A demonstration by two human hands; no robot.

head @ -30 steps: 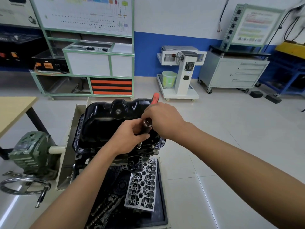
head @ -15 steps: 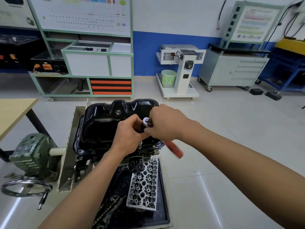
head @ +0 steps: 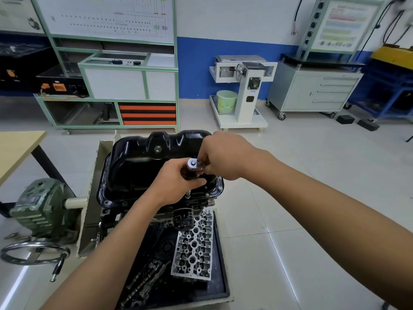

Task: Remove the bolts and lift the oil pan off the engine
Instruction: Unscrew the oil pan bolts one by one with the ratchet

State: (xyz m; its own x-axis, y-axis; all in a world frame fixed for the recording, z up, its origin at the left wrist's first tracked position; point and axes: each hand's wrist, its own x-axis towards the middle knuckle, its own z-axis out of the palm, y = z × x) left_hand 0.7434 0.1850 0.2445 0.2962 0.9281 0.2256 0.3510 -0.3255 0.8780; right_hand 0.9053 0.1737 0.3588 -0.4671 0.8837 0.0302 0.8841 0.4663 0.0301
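Observation:
The glossy black oil pan (head: 136,166) sits on top of the engine, which hangs in a stand. Small bolts (head: 220,188) show along the pan's flange at the near right corner. A ratchet wrench with a silver head (head: 192,163) stands on an extension over the near right flange. My left hand (head: 178,177) grips the extension and socket just under the ratchet head. My right hand (head: 223,155) holds the ratchet handle, which is hidden inside the fist.
A drip tray (head: 222,276) under the engine holds a cylinder head (head: 194,249) and camshafts. A green gearbox (head: 42,206) with a steel handwheel (head: 33,253) is at the left. A wooden table (head: 15,151) stands far left. Cabinets and carts line the back wall.
My right hand swung the red ratchet handle from the far side round to the near right, and now back toward the pan, where it is hidden. My left hand stayed on the extension.

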